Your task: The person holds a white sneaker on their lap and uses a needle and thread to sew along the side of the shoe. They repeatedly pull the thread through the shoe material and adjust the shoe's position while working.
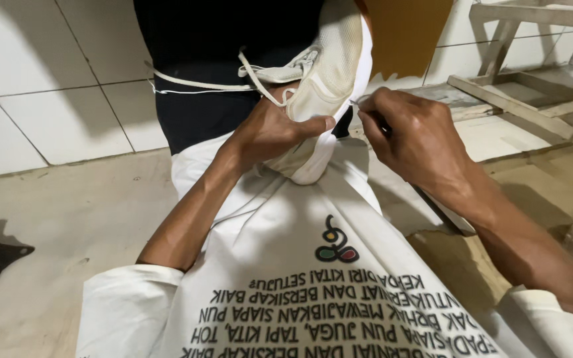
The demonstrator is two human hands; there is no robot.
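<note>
There is a single view, from a camera worn on the person's head. It looks steeply down along the chest, so the white printed T-shirt (313, 292) fills the lower frame with its print upside down. It sits very close: both forearms enter from the bottom corners, and the left hand (270, 132) and right hand (409, 136) meet around a cream sneaker (326, 86) just above the middle. Farther off, the top of the frame takes in a white tiled wall (48, 86), the bare floor (67, 219) and a wooden frame (532, 73) at upper right.
</note>
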